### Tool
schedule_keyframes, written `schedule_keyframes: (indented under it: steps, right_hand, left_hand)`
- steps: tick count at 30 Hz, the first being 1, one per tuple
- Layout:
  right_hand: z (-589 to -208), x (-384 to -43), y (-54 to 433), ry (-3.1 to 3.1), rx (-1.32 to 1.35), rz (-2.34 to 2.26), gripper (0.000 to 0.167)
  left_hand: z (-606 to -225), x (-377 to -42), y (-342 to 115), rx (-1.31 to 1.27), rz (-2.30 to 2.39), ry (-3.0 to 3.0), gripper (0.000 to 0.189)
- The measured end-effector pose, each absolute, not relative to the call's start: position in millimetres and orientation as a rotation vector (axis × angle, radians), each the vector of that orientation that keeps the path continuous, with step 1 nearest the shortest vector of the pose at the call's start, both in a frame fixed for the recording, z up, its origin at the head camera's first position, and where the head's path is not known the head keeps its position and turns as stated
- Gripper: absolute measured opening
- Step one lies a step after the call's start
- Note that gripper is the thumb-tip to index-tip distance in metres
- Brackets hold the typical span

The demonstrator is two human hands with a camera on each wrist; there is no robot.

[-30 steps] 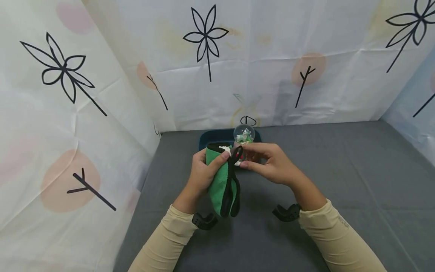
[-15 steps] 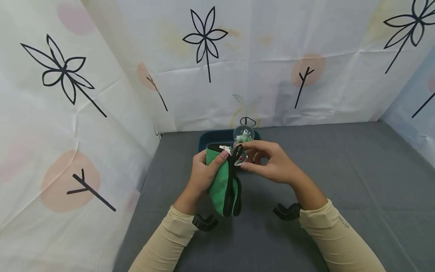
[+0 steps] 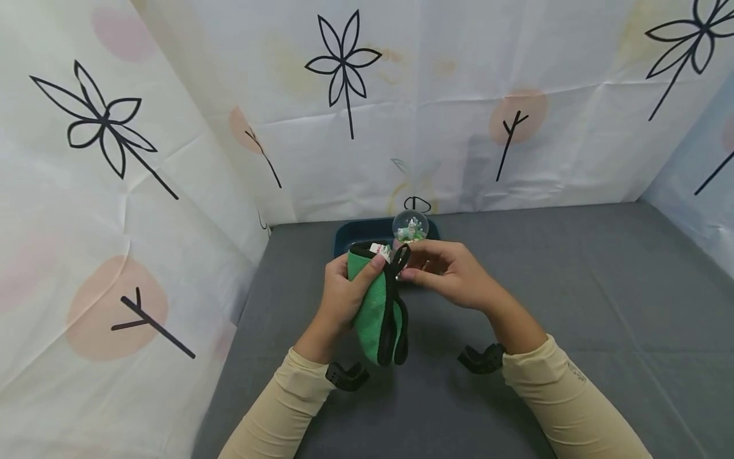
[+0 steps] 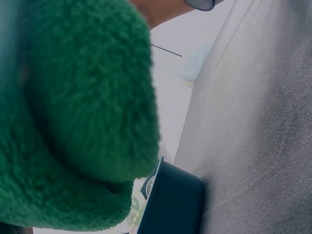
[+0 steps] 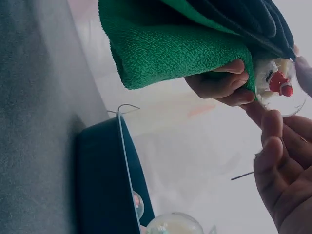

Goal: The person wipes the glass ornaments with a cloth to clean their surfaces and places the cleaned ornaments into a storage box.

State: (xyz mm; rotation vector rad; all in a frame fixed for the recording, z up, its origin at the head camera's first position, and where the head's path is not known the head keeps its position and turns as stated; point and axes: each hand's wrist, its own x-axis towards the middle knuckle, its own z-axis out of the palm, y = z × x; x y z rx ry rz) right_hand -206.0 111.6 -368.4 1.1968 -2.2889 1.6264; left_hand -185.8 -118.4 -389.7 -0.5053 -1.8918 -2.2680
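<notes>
My left hand (image 3: 342, 290) grips a folded green cloth (image 3: 369, 312) with black edging and a hanging loop, thumb on the near side. Beside the cloth, my right hand (image 3: 453, 274) pinches a small clear snow globe (image 5: 280, 87) between thumb and fingers. A red figure shows inside it in the right wrist view, where the cloth touches the globe. From the head view, the cloth and fingers hide most of this globe. Fuzzy green cloth (image 4: 92, 97) fills much of the left wrist view, and the left fingers are hidden there.
Behind the hands stands a dark blue bin (image 3: 355, 231) on a grey-covered table (image 3: 573, 287). Another snow globe (image 3: 410, 226) with a white and green figure is at the bin. A patterned white sheet (image 3: 436, 108) hangs behind the table.
The right fingers have shifted slightly around the small globe, which is now more hidden from the head view. The left hand keeps its grip on the cloth, nearly still.
</notes>
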Motion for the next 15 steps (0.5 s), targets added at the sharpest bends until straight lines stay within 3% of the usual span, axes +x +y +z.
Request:
schedule_keyframes:
  steps: [9, 15]
  right_hand:
    - [-371.9, -206.2, 107.1, -2.042, 1.199, 1.297, 0.052]
    - [-369.2, -205.6, 106.8, -2.009, 1.175, 1.301, 0.055]
  left_hand:
    - [-391.3, -188.9, -120.2, -0.483, -2.252, -1.939, 0.024]
    - [-390.6, -189.1, -121.8, -0.457, -2.251, -1.933, 0.026]
